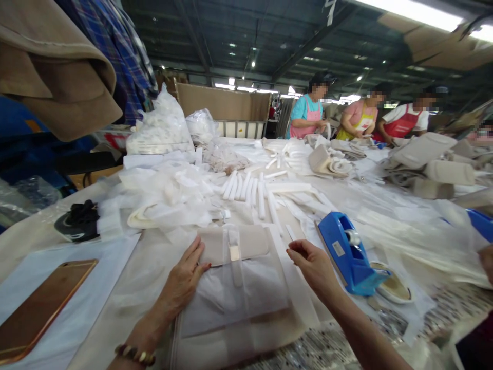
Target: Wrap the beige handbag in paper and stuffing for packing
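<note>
A beige handbag [251, 240] lies flat before me, with thin white tissue paper [250, 293] over its front and a strap with a pale metal clasp [234, 253] down its middle. My left hand [186, 275] rests on the bag's left upper side, fingers stretched out and thumb on the flap edge. Just right of the bag, my right hand [314, 262] has thumb and forefinger pinched together. A short pale strip that looks like tape [290, 233] sticks up from its fingertips. To its right stands a blue tape dispenser [341, 252].
White padding rolls [250, 189] and crumpled wrapping [165, 190] cover the table beyond the bag. A phone [46, 308] and a black item [79, 221] lie left. Right are a tape roll [395, 282] and stacked beige bags [427, 159]. Several co-workers [306, 115] stand across the table.
</note>
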Demonstrator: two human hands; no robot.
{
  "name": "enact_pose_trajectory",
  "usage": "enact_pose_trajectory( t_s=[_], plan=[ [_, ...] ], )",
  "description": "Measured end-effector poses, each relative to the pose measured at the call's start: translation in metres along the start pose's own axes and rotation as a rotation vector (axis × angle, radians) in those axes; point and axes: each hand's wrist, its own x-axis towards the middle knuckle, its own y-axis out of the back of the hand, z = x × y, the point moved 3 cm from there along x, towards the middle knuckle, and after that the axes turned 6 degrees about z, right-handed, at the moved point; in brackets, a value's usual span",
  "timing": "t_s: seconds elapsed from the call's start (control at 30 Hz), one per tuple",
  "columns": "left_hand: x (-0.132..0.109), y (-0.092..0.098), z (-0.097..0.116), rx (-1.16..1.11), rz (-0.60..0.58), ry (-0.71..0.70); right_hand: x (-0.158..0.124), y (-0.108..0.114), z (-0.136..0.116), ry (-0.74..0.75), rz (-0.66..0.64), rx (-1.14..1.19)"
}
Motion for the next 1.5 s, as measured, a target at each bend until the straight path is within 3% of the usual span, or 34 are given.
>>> enact_pose_trajectory(
  t_s=[0.13, 0.3, 0.67, 0.9, 1.03, 1.13, 1.37, 1.5],
  plan=[
    [0.0, 0.0, -0.002, 0.037, 0.002, -0.021, -0.013, -0.005, -0.001, -0.013, -0.111, -0.104],
    [0.0, 0.001, -0.001, 0.052, -0.002, -0.017, 0.002, -0.018, -0.005, -0.13, -0.181, -0.116],
    [-0.001, 0.003, -0.001, 0.049, 0.025, -0.028, 0.026, -0.029, 0.009, -0.576, -0.566, 0.344],
    [-0.001, 0.004, 0.0, 0.061, 0.033, -0.037, 0.031, -0.036, 0.028, -0.638, -0.664, 0.574],
    [-0.001, 0.004, -0.002, 0.072, 0.018, 0.003, 0.032, -0.04, 0.029, -0.63, -0.631, 0.544],
    [0.001, 0.005, -0.001, 0.068, -0.01, 0.044, 0.031, -0.044, 0.027, -0.568, -0.535, 0.474],
    [0.009, 0.009, 0.001, 0.071, -0.063, 0.06, 0.016, -0.048, 0.027, -0.184, -0.128, 0.161],
    [0.011, 0.009, 0.005, 0.058, -0.093, 0.056, 0.008, -0.048, 0.028, -0.03, 0.0, -0.011]
  ],
)
